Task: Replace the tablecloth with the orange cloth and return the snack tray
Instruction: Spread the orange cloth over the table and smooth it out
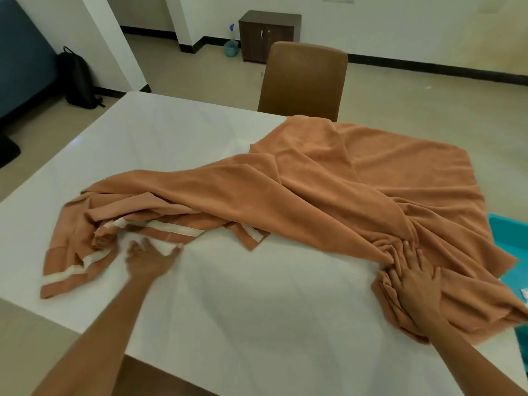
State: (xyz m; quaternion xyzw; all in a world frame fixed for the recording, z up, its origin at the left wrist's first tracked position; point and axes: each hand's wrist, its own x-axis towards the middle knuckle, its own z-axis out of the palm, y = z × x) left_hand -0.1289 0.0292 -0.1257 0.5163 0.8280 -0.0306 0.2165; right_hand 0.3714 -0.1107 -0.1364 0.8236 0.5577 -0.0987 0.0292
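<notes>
Item: orange cloth (pixel 328 190), soft, limp, bunched at table's (pixel 243 310) three o'clock. We'd take its cream-striped hem. Right hand (pixel 414 284) presses flat; left hand (pixel 148 260) spread, empty.

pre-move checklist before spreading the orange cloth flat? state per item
1. Orange cloth on the table: ok, lying there but bunched.
2. Cloth spread flat: not ok, folds run across the middle, left end crumpled.
3. Right hand on the cloth: ok, fingers flat on the gathered near edge.
4. Left hand hold: cannot tell, blurred, fingers spread by the striped hem.
5. Coverage: not ok, white surface bare near and far left.
6. Snack tray back: not ok, nothing on the table; a teal container shows at the right edge, contents unclear.
</notes>
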